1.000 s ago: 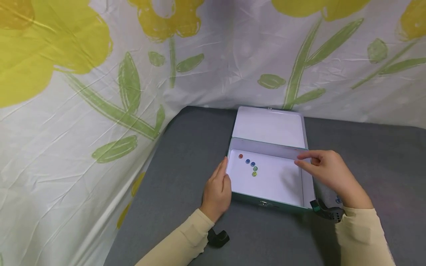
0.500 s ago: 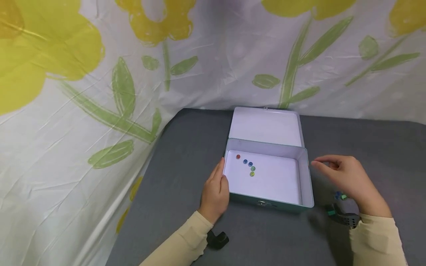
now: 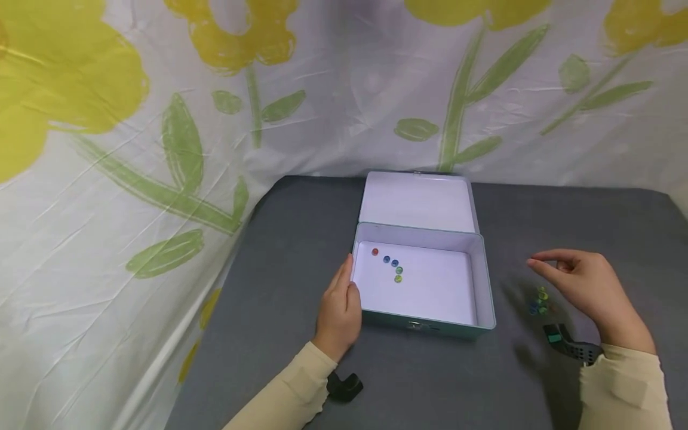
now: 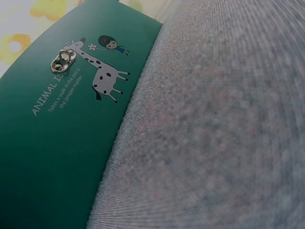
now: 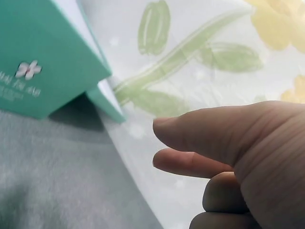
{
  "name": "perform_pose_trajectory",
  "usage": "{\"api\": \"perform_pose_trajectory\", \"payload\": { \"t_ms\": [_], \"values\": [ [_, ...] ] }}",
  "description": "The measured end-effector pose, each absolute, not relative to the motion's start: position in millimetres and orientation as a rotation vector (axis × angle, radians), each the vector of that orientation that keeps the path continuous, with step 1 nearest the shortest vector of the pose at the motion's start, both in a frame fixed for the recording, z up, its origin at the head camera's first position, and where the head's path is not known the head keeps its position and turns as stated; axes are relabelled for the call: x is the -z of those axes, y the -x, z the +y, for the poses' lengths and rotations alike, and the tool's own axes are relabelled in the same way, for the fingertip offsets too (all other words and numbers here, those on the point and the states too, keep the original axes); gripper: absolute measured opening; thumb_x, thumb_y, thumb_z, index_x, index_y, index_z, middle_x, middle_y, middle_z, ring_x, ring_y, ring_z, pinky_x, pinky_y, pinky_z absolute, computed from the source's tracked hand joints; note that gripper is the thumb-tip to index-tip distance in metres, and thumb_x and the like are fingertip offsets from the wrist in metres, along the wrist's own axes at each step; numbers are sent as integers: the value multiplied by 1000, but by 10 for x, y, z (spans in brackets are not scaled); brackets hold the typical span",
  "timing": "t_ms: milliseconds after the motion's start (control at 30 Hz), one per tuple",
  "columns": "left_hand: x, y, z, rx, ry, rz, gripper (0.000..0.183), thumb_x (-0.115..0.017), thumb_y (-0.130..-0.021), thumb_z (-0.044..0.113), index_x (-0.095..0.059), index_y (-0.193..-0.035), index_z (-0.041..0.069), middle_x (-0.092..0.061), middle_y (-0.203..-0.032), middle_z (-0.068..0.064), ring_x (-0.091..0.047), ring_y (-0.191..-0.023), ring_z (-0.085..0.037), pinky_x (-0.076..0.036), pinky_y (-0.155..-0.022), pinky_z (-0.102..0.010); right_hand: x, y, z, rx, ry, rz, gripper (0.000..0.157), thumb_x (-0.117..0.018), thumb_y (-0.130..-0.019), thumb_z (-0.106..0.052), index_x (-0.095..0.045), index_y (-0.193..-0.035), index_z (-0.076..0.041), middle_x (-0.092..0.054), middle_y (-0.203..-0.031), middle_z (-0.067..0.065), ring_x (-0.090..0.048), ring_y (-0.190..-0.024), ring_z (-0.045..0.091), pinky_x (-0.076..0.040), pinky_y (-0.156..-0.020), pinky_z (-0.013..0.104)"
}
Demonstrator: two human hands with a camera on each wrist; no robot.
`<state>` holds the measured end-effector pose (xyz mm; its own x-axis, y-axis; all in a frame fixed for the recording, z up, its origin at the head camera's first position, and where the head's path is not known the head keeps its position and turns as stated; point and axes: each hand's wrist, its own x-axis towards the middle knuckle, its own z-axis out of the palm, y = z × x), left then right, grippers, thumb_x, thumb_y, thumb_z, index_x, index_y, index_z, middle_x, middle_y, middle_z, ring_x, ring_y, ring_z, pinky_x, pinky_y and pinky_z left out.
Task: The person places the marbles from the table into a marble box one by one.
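Observation:
A green box [image 3: 451, 328] with a white inside stands on the grey cloth, its lid [image 3: 416, 200] tipped back. Several small glassy round beads [image 3: 395, 263], red, blue, green and yellow, lie inside toward the left. My left hand [image 3: 340, 316] rests along the box's left wall with its fingers straight. To the right of the box, my right hand [image 3: 591, 286] hovers over the cloth. Its thumb and index tip point left with a small gap between them and nothing in it, while the other fingers bend inward. Below it lies a small pile of similar beads [image 3: 540, 301].
Grey cloth [image 3: 430, 382] covers the table. Behind and to the left hangs a white sheet [image 3: 344, 119] with yellow flowers. In the left wrist view, the box's front carries a metal clasp [image 4: 63, 61] and a giraffe print [image 4: 105, 76].
My right hand has moved right, from over the box's right wall to beside the bead pile. The left hand stays against the box. The head view has shifted slightly.

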<state>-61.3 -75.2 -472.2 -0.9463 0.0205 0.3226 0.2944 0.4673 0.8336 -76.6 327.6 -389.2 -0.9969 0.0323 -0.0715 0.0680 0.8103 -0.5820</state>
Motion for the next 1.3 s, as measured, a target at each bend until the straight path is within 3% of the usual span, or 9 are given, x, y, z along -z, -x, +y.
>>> {"api": "perform_pose_trajectory", "payload": {
  "t_ms": [433, 800, 933, 1167, 1300],
  "values": [
    [4749, 614, -787, 1464, 271, -2440, 52, -41, -106, 5, -42, -158, -4, -46, -160, -22, -45, -149, -28, -40, -117, -51, 4167, 679, 3373, 943, -151, 2881, 53, -64, -105, -41, -70, -128, 6, -42, -57, 0, -30, -47, 12, -30, -44, 35],
    [4748, 623, -797, 1465, 281, -2421, 53, -41, -105, 4, -42, -158, -4, -46, -161, -21, -46, -148, -28, -40, -116, -52, 4360, 690, 3480, 853, -200, 2914, 48, -64, -105, -35, -71, -122, 10, -65, -75, 7, -49, -60, 16, -38, -52, 33],
    [4736, 623, -798, 1470, 283, -2425, 53, -42, -105, 4, -42, -157, -5, -46, -161, -22, -46, -148, -28, -40, -116, -51, 4388, 695, 3517, 815, -215, 2898, 46, -66, -103, -33, -73, -118, 10, -73, -88, 17, -59, -71, 20, -45, -58, 35],
    [4729, 624, -784, 1486, 291, -2434, 52, -41, -106, 4, -42, -157, -5, -45, -161, -22, -45, -149, -27, -40, -117, -50, 4407, 680, 3552, 791, -233, 2879, 46, -68, -102, -34, -74, -115, 10, -73, -106, 32, -69, -87, 36, -55, -67, 50],
    [4724, 619, -774, 1493, 291, -2447, 53, -41, -106, 5, -41, -158, -4, -45, -161, -22, -44, -149, -26, -39, -117, -50, 4431, 667, 3559, 778, -244, 2895, 42, -68, -101, -31, -75, -112, 9, -74, -106, 31, -70, -87, 37, -55, -67, 47]
  ]
}}
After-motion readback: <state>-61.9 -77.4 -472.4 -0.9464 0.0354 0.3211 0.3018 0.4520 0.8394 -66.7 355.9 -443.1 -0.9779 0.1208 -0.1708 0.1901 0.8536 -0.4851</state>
